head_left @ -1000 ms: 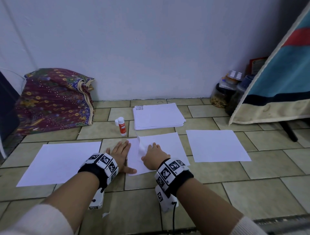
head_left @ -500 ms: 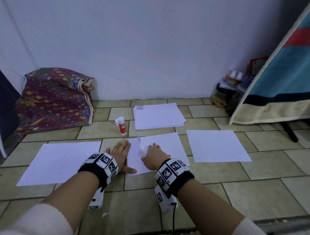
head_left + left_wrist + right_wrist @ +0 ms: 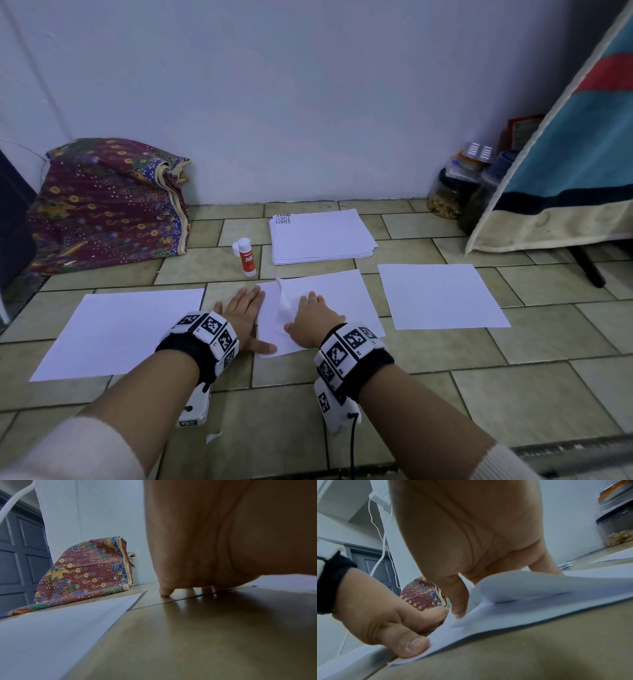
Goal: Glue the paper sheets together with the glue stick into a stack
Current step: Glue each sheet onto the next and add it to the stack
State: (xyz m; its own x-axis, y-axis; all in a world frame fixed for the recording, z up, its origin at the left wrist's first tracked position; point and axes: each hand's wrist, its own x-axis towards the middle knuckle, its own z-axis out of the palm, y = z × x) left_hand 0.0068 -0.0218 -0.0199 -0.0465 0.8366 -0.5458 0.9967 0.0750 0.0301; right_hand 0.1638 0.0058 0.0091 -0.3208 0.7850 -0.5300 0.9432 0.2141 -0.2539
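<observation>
Barely shifted: left hand (image 3: 241,310) flat, pinning middle sheets (image 3: 329,301); right hand (image 3: 310,317) flat, smoothing curled corner; side sheets unglued.

glue stick (image 3: 247,257) left of paper stack (image 3: 322,236), 3 sheets (image 3: 440,296) in front

Matt white paper sheets (image 3: 442,294), glossy glazed floor tiles (image 3: 534,383), patterned cloth bundle (image 3: 106,202), plastic glue stick (image 3: 246,257)

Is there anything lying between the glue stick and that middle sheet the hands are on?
Nothing visible. The glue stick stands just beyond the middle sheet's far left corner, with only bare tile between. Both hands, left and right, rest nearer the sheet's left edge.
</observation>
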